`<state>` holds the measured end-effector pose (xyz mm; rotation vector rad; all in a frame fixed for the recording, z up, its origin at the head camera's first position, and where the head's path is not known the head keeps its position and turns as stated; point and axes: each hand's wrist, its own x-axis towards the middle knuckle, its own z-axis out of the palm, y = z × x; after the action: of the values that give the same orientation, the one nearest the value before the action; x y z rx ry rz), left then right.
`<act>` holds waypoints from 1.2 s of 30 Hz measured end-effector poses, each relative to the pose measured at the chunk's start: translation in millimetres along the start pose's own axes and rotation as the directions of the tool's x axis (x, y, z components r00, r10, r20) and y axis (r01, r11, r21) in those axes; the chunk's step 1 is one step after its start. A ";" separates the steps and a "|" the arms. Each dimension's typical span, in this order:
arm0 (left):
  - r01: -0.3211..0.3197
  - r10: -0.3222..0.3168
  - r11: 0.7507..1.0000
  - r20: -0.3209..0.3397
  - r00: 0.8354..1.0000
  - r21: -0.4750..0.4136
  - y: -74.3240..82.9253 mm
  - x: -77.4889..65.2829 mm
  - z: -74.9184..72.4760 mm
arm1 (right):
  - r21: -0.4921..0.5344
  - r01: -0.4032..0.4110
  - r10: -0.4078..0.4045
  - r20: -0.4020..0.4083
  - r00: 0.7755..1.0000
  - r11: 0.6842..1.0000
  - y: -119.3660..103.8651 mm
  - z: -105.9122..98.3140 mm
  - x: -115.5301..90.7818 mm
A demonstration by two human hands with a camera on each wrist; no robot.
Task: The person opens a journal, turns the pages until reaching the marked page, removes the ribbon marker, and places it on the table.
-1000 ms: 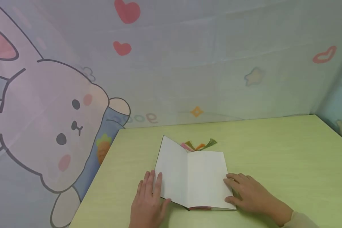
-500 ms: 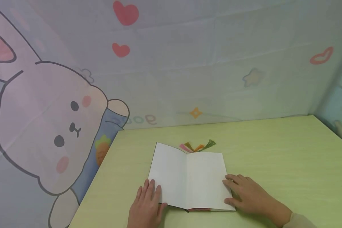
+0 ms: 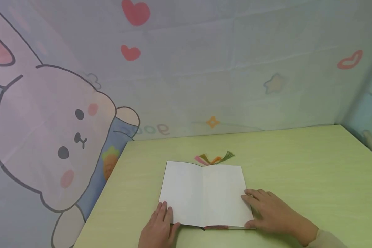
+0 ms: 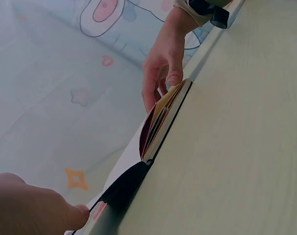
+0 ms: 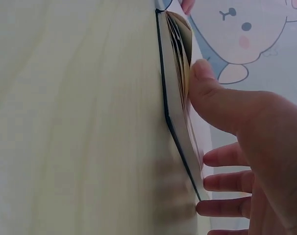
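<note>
An open book with blank white pages (image 3: 201, 196) lies on the table in the head view. From its top edge stick out several tassels (image 3: 215, 158) in pink, olive, orange and green. My left hand (image 3: 157, 224) rests its straight fingers on the lower left corner of the left page, thumb at the bottom edge. Over at the right page's lower edge, my right hand (image 3: 268, 212) touches the side with relaxed fingers, its thumb on the page. Coloured sheets (image 5: 180, 58) show within the page block in the right wrist view.
The pale yellow-green table (image 3: 297, 165) reaches back to a cloth backdrop (image 3: 186, 82) printed with a rabbit, hearts and stars. A dark cover edge (image 4: 180, 112) shows under the pages in the left wrist view.
The left cover with its page has come down from a raised slant to nearly flat. My left hand has moved down and slightly left with it. My right hand has stayed almost in place.
</note>
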<state>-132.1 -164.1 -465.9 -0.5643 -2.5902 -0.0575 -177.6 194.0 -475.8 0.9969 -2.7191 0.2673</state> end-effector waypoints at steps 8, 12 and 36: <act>0.090 -0.073 0.993 0.194 0.978 -0.081 0.7 -1.7 2.1 | 0.011 -0.020 0.019 0.046 0.999 1.000 -4.7 -6.5 3.3; 0.111 -0.083 0.989 0.252 0.964 -0.097 1.2 -0.2 2.6 | 0.033 -0.052 0.050 0.058 0.997 0.998 -6.0 -7.6 5.7; 0.057 -0.051 0.997 0.114 0.992 -0.052 8.8 5.0 7.4 | -0.008 -0.021 0.021 -0.067 0.998 1.000 -6.4 -6.9 11.8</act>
<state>-135.8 -153.1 -470.6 -0.5307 -2.7207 -0.1185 -181.1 183.8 -465.4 0.9405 -2.6699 0.2869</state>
